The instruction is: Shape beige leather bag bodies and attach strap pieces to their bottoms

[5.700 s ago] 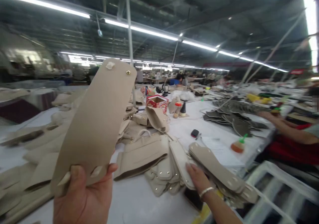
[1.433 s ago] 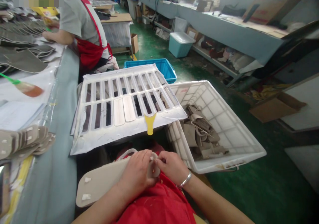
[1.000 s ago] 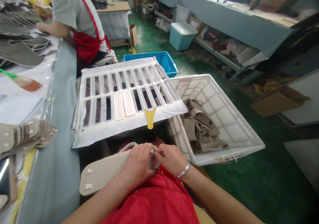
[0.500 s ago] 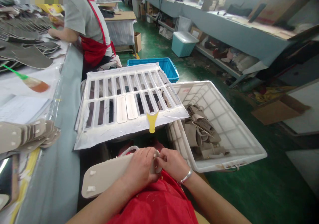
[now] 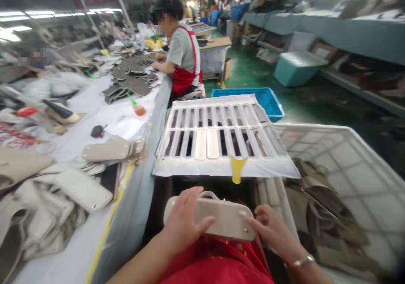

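Observation:
A long beige panel [image 5: 225, 217] with rounded ends lies above my red apron [image 5: 218, 263]. Metal rivets show near its right end, and a pale loop [image 5: 209, 194] rises behind its top edge. My left hand [image 5: 185, 218] grips the panel's left part, fingers over the top and thumb across the front. My right hand [image 5: 275, 229] holds the right end with thumb and fingertips beside a small light tab; its other fingers are curled and somewhat blurred.
A white slatted rack [image 5: 177, 166] stands ahead, with two pale strips and a yellow scraper [image 5: 236, 170] on it. A white crate [image 5: 280, 204] of beige pieces is at right. On the left table, stacked panels [image 5: 106, 151] lie. A co-worker [image 5: 183, 52] sits beyond.
The view has swung left and up. My right hand has shifted from close beside my left to the panel's right end, and more of the panel's front now shows between them.

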The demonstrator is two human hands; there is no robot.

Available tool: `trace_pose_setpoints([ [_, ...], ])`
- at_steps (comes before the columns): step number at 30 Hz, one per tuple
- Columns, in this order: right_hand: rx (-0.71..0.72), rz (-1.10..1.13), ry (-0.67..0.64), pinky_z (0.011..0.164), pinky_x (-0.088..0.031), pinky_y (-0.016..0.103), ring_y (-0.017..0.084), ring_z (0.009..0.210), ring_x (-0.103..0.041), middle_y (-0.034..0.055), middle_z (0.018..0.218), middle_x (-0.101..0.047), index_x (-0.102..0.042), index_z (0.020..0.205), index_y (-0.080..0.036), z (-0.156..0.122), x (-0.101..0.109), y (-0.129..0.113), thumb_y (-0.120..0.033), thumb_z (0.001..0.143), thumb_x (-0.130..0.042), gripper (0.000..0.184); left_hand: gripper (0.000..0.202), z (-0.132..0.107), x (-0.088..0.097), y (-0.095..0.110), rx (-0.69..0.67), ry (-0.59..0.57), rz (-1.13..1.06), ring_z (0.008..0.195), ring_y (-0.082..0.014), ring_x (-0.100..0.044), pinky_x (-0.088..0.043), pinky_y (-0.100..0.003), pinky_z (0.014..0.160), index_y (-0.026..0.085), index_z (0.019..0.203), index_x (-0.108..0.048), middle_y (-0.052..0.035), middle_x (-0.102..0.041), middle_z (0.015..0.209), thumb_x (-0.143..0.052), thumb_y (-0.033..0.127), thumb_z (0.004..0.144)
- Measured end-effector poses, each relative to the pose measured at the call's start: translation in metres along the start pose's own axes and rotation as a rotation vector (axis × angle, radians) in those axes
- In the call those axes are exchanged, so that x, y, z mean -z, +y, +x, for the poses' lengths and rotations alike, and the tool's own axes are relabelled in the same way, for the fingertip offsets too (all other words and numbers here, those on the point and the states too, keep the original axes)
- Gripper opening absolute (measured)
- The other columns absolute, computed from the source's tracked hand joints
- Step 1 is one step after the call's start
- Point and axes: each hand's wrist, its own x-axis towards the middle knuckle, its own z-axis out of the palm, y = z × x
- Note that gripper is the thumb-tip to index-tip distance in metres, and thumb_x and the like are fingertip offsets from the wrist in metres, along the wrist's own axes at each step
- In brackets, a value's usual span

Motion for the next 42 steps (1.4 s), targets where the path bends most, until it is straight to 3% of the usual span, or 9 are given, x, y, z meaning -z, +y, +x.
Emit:
trace_pose_setpoints([
  [2,0.087,-0.12,0.084,0.057,-0.047,0.03,0.016,0.061,-0.056,0.0023,0.072,-0.058,-0.046,0.103,-0.016,0.005,0.002,-0.006,-0.055,0.073,-0.055,0.05,0.037,-0.024,0.029,-0.033,0.328,0.154,-0.071,0.093,-0.0205,-0.054,-0.043,-0.035,0.084,0.017,0.105,-0.049,-0.008,-0.058,0.101,-0.046,0.045,0.083],
  [4,0.272,-0.263,0.156,0.073,-0.049,0.036,0.022,0.082,-0.059,0.0098,0.097,-0.059,-0.042,0.116,-0.016,0.006,-0.003,-0.025,-0.056,0.074,-0.054,0.06,0.031,-0.044,0.047,-0.058,0.534,0.155,-0.2,0.071,-0.0161,-0.053,-0.044,-0.028,0.068,0.017,0.085,-0.052,-0.0016,-0.056,0.076,-0.043,0.047,0.084],
  [6,0.523,-0.39,0.095,0.089,-0.042,0.042,0.026,0.104,-0.052,0.0134,0.117,-0.053,-0.041,0.123,-0.017,0.006,-0.019,-0.057,-0.057,0.072,-0.055,0.066,0.033,-0.056,0.052,-0.072,0.606,0.076,-0.338,0.063,-0.0137,-0.048,-0.04,-0.025,0.06,0.017,0.074,-0.051,0.0016,-0.051,0.066,-0.044,0.048,0.083],
  [8,0.737,-0.482,-0.073,0.098,-0.035,0.045,0.029,0.116,-0.043,0.0141,0.126,-0.047,-0.04,0.127,-0.016,0.007,-0.045,-0.091,-0.06,0.067,-0.06,0.077,0.032,-0.057,0.047,-0.078,0.616,0.015,-0.438,0.063,-0.0129,-0.046,-0.039,-0.023,0.059,0.017,0.071,-0.051,0.0023,-0.05,0.064,-0.047,0.047,0.081],
  [10,0.828,-0.533,-0.223,0.101,-0.031,0.045,0.031,0.118,-0.04,0.0143,0.13,-0.044,-0.04,0.129,-0.014,0.011,-0.075,-0.119,-0.061,0.058,-0.066,0.088,0.03,-0.053,0.04,-0.079,0.6,-0.027,-0.492,0.063,-0.0124,-0.046,-0.038,-0.023,0.059,0.016,0.071,-0.052,0.0024,-0.051,0.065,-0.052,0.045,0.079],
  [13,0.813,-0.578,-0.323,0.101,-0.029,0.046,0.031,0.116,-0.041,0.0145,0.129,-0.045,-0.042,0.128,-0.013,0.02,-0.109,-0.14,-0.059,0.053,-0.07,0.092,0.029,-0.046,0.033,-0.083,0.546,-0.049,-0.522,0.061,-0.0116,-0.045,-0.036,-0.022,0.057,0.016,0.067,-0.051,0.0026,-0.052,0.063,-0.055,0.043,0.076],
  [16,0.761,-0.604,-0.338,0.099,-0.031,0.045,0.03,0.113,-0.043,0.0135,0.127,-0.047,-0.042,0.128,-0.013,0.026,-0.122,-0.142,-0.058,0.054,-0.07,0.091,0.031,-0.042,0.031,-0.092,0.512,-0.069,-0.528,0.058,-0.0109,-0.044,-0.035,-0.022,0.055,0.016,0.063,-0.05,0.0027,-0.051,0.061,-0.055,0.043,0.076],
  [34,0.791,-0.633,-0.335,0.094,-0.034,0.044,0.029,0.112,-0.045,0.0146,0.126,-0.048,-0.043,0.128,-0.014,0.028,-0.125,-0.14,-0.056,0.066,-0.061,0.076,0.027,-0.027,0.044,-0.106,0.414,-0.222,-0.418,0.055,-0.0111,-0.045,-0.029,-0.023,0.051,0.017,0.059,-0.05,0.0029,-0.054,0.059,-0.057,0.04,0.072],
  [42,0.756,-0.635,-0.347,0.094,-0.034,0.044,0.028,0.111,-0.045,0.0131,0.126,-0.048,-0.043,0.126,-0.014,0.026,-0.124,-0.144,-0.055,0.064,-0.064,0.078,0.027,-0.033,0.036,-0.11,0.459,-0.182,-0.568,0.056,-0.0091,-0.042,-0.032,-0.021,0.051,0.018,0.077,-0.045,0.0059,-0.048,0.064,-0.06,0.039,0.07],
])
